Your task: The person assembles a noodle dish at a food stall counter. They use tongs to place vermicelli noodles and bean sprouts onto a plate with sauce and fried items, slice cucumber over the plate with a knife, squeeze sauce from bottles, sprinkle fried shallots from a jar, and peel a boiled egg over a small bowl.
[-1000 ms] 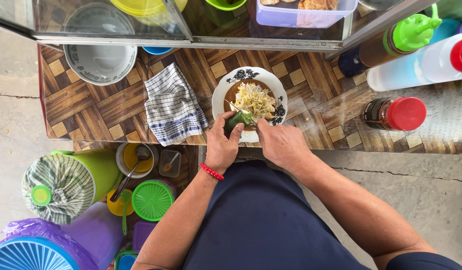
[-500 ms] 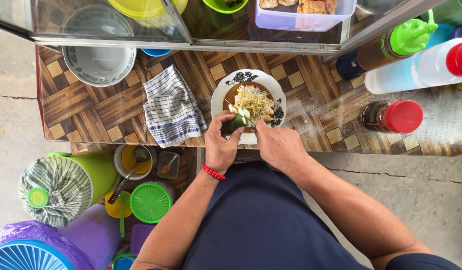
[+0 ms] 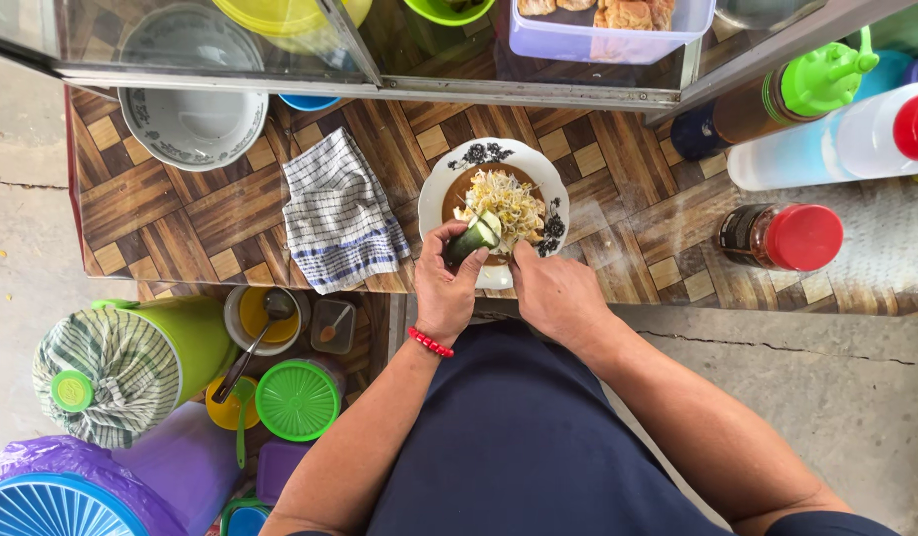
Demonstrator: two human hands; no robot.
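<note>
Left hand [image 3: 445, 288]: fingers curled around one cucumber [image 3: 473, 240], green skin, cut end pale, held tilted over the near rim of the plate [image 3: 538, 179]. Red bead bracelet [image 3: 431, 342] on that wrist.

Right hand [image 3: 555, 295]: fingers closed, tips pressed toward the cucumber's cut end; whether they grip a blade cannot be told, since the hand hides it.

One plate, white with dark floral edge, on the parquet-patterned counter [image 3: 181, 213]. On it: brown sauce and one heap of pale bean sprouts [image 3: 511, 201], with cucumber slices just beside the held piece.

Around, on the counter: one checked cloth [image 3: 335, 213], crumpled, left of the plate and apart from it; one empty patterned bowl [image 3: 193, 124] farther left, partly under the glass case [image 3: 181, 40]. To the right, three bottles: one dark with a green spout [image 3: 777, 99], one clear with a red cap [image 3: 836, 139], one brown jar lying with a red lid [image 3: 782, 236].

Below the counter, left: two cups with spoons [image 3: 265, 318], one green lid [image 3: 297, 399], one cloth-covered green container [image 3: 122, 362], one blue basket [image 3: 52, 506].
</note>
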